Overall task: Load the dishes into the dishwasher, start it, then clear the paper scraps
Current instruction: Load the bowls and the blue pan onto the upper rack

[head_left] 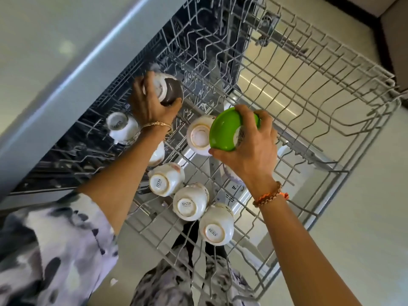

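- A person's left hand (152, 104), a gold bangle at the wrist, curls its fingers round a brown-and-white ceramic cup (165, 89) at the upper left of centre, holding it over the pulled-out grey wire dishwasher rack (331, 111); the cup's dark base faces the camera.
- The right hand (251, 149), an orange braided band at the wrist, grips a bright green plastic bowl (229, 129) at mid-frame, thumb below its rim and fingers wrapped over the top; the bowl is tilted on edge just beside an upturned white ceramic bowl (199, 135) in the rack.
- Four upturned white ceramic cups marked SISTA (165, 180) show in the rack: three in a row running down toward lower centre, one (120, 127) at the left beyond the left forearm.
- The dishwasher's dark opening (198, 40) fills the upper centre; a patterned grey-and-white sleeve (55, 239) occupies the lower left.
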The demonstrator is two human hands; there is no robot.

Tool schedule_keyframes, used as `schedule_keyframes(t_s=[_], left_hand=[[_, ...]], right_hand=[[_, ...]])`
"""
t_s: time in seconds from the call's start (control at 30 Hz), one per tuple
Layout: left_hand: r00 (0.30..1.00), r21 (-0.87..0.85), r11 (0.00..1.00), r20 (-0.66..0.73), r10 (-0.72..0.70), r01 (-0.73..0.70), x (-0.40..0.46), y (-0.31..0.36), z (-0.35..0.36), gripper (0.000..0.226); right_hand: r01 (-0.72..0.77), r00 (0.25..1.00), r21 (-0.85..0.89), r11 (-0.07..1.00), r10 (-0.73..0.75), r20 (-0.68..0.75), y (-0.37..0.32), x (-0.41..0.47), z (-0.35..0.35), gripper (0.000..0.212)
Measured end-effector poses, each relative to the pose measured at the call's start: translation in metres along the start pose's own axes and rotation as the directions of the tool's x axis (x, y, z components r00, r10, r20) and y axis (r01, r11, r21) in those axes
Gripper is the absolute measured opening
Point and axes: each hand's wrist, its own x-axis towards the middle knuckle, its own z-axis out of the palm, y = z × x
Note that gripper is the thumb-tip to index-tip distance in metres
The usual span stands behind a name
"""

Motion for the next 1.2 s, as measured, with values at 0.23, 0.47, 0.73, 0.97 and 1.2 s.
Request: schedule_keyframes(t_s=[0.23,0.47,0.73,0.97,1.2], left_hand=[[0.997,0.064,0.997,0.062,-0.036,0.032,0.006,-0.007,0.008,0.079],[0.986,0.029,0.998,0.155,-0.065,0.061,0.013,-0.007,0.005,0.085],[0.977,0.115,0.993,0.211,0.014,-0.039,0.011,-0.010,-0.008,0.086],[0.943,0.175,0.982,0.333,0.007,-0.069,0.015,-0.014,-0.011,0.082],[0.922,0.126,0.986,0.383,0.056,-0.112,0.013,-0.015,0.000,0.091]], right_hand=[[0.003,1.000,-0.021,1.000,-0.003,0.010,0.000,-0.002,0.005,0.099],[-0.011,1.000,-0.048,0.999,0.013,0.025,-0.006,-0.003,0.006,0.100],[0.003,1.000,-0.065,0.998,-0.001,0.029,-0.012,-0.006,0.007,0.099],[-0.001,0.999,-0.048,0.999,0.003,0.040,-0.012,-0.005,0.004,0.099],[-0.006,0.999,-0.076,0.997,0.010,0.048,-0.011,-0.003,0.004,0.099]])
